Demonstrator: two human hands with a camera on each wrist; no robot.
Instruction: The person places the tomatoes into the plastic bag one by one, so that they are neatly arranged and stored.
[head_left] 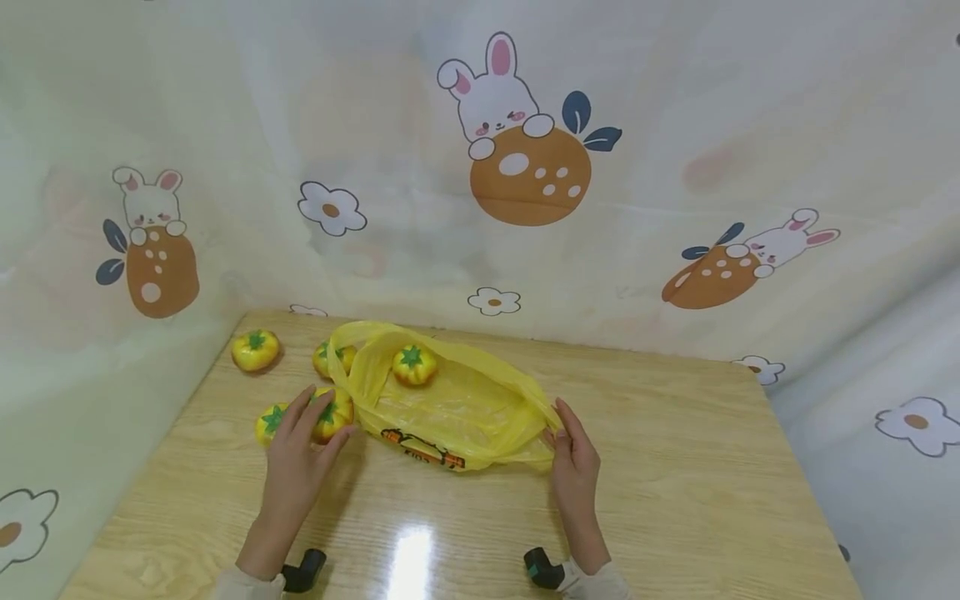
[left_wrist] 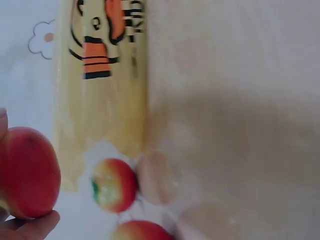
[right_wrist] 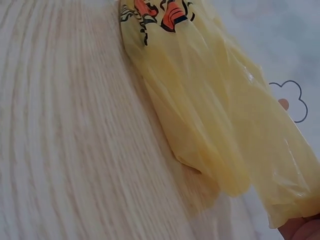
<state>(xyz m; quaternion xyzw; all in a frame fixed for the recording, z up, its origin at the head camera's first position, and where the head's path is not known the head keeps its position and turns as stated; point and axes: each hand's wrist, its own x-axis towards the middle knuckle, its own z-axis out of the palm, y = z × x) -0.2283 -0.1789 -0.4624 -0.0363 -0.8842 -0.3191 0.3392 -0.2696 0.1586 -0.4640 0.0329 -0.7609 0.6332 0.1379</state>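
My left hand (head_left: pixel 297 454) grips a yellow-and-red tomato-like fruit (head_left: pixel 334 414) with a green star-shaped top. In the left wrist view its red underside (left_wrist: pixel 31 172) shows between thumb and fingers. Beside that hand, another such fruit (head_left: pixel 270 423) sits on the table, partly covered by the fingers. A yellow plastic bag (head_left: pixel 450 408) lies with its mouth spread, and one fruit (head_left: pixel 414 365) is inside it. My right hand (head_left: pixel 577 458) pinches the bag's right edge; in the right wrist view only fingertips (right_wrist: pixel 306 229) show at the corner.
One fruit (head_left: pixel 255 351) rests at the table's far left corner. Another fruit (head_left: pixel 326 358) stands behind the bag's left handle, partly hidden. The wooden table (head_left: pixel 675 467) meets a patterned cloth (head_left: pixel 405 250) at the back and sides.
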